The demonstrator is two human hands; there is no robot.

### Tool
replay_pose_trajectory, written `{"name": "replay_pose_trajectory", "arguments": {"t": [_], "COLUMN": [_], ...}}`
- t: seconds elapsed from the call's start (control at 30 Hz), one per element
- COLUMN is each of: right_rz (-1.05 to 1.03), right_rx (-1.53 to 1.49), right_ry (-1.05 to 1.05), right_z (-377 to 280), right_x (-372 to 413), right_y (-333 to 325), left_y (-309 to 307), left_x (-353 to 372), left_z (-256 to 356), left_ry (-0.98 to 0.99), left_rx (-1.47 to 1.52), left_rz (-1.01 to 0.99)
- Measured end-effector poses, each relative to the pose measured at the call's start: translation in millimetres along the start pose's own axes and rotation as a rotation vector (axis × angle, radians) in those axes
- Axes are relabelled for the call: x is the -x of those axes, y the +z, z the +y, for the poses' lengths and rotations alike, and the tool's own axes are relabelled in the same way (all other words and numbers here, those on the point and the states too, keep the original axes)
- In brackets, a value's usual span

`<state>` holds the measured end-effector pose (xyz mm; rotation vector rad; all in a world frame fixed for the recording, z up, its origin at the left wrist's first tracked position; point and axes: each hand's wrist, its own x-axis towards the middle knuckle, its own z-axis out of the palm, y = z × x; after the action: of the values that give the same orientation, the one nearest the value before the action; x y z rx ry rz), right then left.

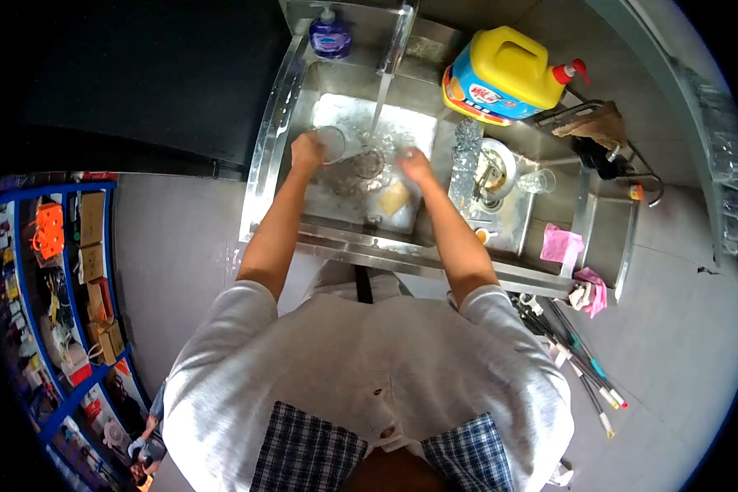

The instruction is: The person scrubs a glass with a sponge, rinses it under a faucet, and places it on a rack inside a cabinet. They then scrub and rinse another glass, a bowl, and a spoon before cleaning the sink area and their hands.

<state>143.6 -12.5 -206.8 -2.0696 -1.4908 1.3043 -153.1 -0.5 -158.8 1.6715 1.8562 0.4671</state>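
Observation:
My left hand (307,151) is closed around a clear drinking glass (331,144), which it holds over the left sink basin (316,215). To the right of the running water, my right hand (416,165) hovers over the same basin, its fingers smeared by motion. Water pours from the faucet (396,45) between both hands and splashes in the basin. A yellowish sponge (394,198) lies at the bottom, just below my right hand.
A purple soap bottle (330,35) and a large yellow detergent jug (504,75) stand behind the sink. In the right basin are a white bowl (509,166) with utensils and another glass (538,181). Pink cloths (561,244) hang near the front edge.

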Motion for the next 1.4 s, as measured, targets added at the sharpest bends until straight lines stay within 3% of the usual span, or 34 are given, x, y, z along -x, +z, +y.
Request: {"name": "replay_pose_trajectory", "arguments": {"t": [0.07,0.1,0.2,0.27,0.3,0.33,0.4,0.43,0.53,0.57,0.63,0.73,0.77,0.87,0.9,1.0,1.03,1.1,1.17,1.3,1.33,1.4], "right_rz": [-0.002,-0.001,0.014,-0.121,-0.075,-0.156,-0.105,-0.092,-0.097,-0.100,-0.130,0.017,0.075,-0.015,-0.220,0.044,0.004,-0.072,-0.067,-0.035,-0.109,-0.252], "right_rx": [0.284,0.286,0.391,0.500,0.578,0.771,0.485,-0.043,0.675,0.755,0.926,0.900,1.053,0.859,1.232,1.134,1.193,1.316,1.173,0.788,0.864,1.024], "right_ry": [-0.046,-0.113,-0.310,-0.301,-0.668,-0.595,-0.286,0.258,-0.158,-0.199,-0.258,-0.285,-0.508,-0.485,-0.550,-0.631,-0.684,-0.789,-0.714,-0.612,-0.618,-0.621], "right_z": [28.6,39.5,51.9,25.3,46.8,78.4,40.7,31.7,38.0,38.6,49.5,39.0,56.4,54.9,77.1,43.7,48.3,52.6,48.3,79.6,80.7,80.4], "right_x": [2.4,-1.9,-27.9,-35.7,-61.8,-107.7,-101.3,-97.4,-103.1,-110.2,-106.9,-86.0,-99.1,-98.1,-128.6,-75.1,-75.7,-78.9,-77.1,-97.1,-103.5,-112.9], "right_y": [29.1,46.8,103.2,126.1,148.5,185.9,181.5,182.3,198.1,203.5,203.8,188.3,194.1,183.3,200.0,176.5,178.1,175.7,171.3,183.3,186.2,184.0], "left_y": [4.9,19.7,15.5,16.3,38.4,50.3,57.6,68.7,95.3,97.3,96.5,100.9,98.6,85.5,67.6,53.9,55.0,78.9,88.3,84.9,85.7,96.3], "left_x": [8.4,2.0,10.6,13.8,9.1,7.3,14.3,17.1,24.9,26.9,30.3,34.6,35.2,28.2,30.2,25.0,20.3,0.2,-8.5,-7.5,-9.8,-16.8], "left_z": [-16.1,-35.3,-39.3,-36.5,-60.5,-77.6,-79.8,-91.8,-139.3,-148.8,-145.5,-142.9,-134.4,-113.9,-89.9,-79.1,-82.1,-101.5,-108.5,-116.2,-117.0,-120.5], "left_ry": [-0.037,-0.294,-0.333,-0.143,-0.088,-0.037,-0.342,-0.241,0.028,0.085,0.096,0.043,-0.021,-0.081,-0.118,-0.127,-0.112,-0.309,-0.416,-0.266,-0.171,-0.279], "left_rx": [-0.160,0.048,-0.100,-0.467,-0.577,-0.688,-0.478,-0.586,-0.737,-0.770,-0.789,-0.638,-0.540,-0.451,-0.376,-0.248,-0.220,0.064,0.160,-0.244,-0.392,-0.290], "left_rz": [0.092,0.079,-0.140,-0.323,-0.374,-0.431,-0.395,-0.372,-0.265,-0.231,-0.183,-0.112,-0.105,-0.102,-0.045,0.012,0.010,0.068,0.072,-0.027,-0.044,0.009]}}
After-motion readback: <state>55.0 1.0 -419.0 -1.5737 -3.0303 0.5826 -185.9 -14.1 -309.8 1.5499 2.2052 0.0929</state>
